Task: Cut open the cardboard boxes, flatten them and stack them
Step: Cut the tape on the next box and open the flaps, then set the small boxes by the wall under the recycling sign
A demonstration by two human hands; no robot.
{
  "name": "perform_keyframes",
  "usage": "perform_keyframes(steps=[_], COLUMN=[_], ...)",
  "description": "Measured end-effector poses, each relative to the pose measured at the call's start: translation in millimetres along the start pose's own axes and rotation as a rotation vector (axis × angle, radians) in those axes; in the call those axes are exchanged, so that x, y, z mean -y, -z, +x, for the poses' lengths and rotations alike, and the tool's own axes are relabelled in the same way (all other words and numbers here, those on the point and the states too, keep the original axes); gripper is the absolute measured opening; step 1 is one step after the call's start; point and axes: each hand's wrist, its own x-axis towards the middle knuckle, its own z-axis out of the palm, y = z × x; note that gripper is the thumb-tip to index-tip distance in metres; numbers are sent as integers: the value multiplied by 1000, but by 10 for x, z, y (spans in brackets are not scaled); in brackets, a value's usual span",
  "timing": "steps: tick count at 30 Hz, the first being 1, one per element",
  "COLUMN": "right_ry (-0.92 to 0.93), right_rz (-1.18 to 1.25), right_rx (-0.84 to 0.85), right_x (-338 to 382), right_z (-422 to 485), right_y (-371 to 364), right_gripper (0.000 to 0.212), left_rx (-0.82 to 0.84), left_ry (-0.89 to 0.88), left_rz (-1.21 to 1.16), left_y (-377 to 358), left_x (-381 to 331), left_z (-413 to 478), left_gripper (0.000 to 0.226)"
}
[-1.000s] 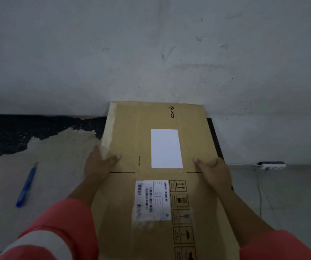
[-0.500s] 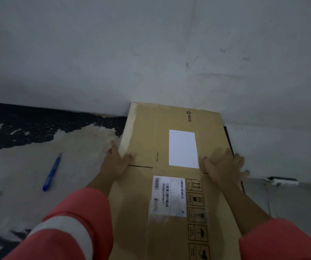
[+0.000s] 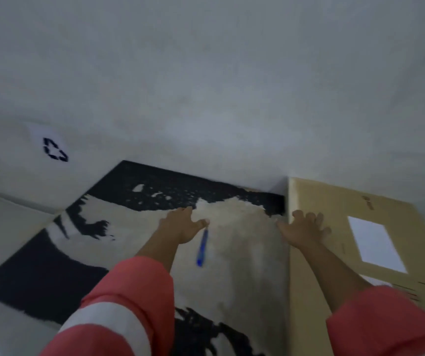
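Tan cardboard box (image 3: 334, 265), flattened, lies on the floor under the right hand (image 3: 303, 231). On my feed its fingers (image 3: 317, 219) are splayed wide and flat on the board just inside its left edge, pinching nothing, and the thumb points off that edge over the mat (image 3: 244, 265). A white label (image 3: 376, 244) sits on the box just right of those fingers. The left hand (image 3: 181, 226) hangs over the cream part of the mat, apart from the box, fingers spread and loosely bent, holding nothing. A blue tool (image 3: 202, 249) lies on the mat just below its thumb; through the blur I cannot tell whether they touch. Far beyond the left fingers, a recycling sign (image 3: 54, 149) marks the wall (image 3: 206, 73).
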Motion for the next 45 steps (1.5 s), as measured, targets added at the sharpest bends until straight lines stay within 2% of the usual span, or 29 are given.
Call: perform_keyframes(steps=[6,10,17,28,32,36,45], right_ry=[143,203,258,386,381,299,166], right_rz=[-56,-7,-26,0,22,51,39], right_rx=[17,29,4,87,92,112,119], right_x=[1295,2141,3733,6240,6926,7438,8169], right_z=[-326,-409,-377,-540,-574,-695,-851], right_y=[-228,-369,-729,-1321,-1584,-1876,-2449], right_gripper=[77,80,75,69,69,67,66], left_rx=[-91,-129,-191,-217,-205,-145,-18], left_ry=[80,110,171,264,226,153,26], left_rz=[29,-4,-14,-84,-83,-81,8], left_y=[654,1013,1629,2535,2750,2940,3099], left_x=[1278,2056,3411,5355,5950,6489,7246], left_z=[-168,-54,272,839,1192,1577,2358], left_gripper=[82,85,80,82,81,82,81])
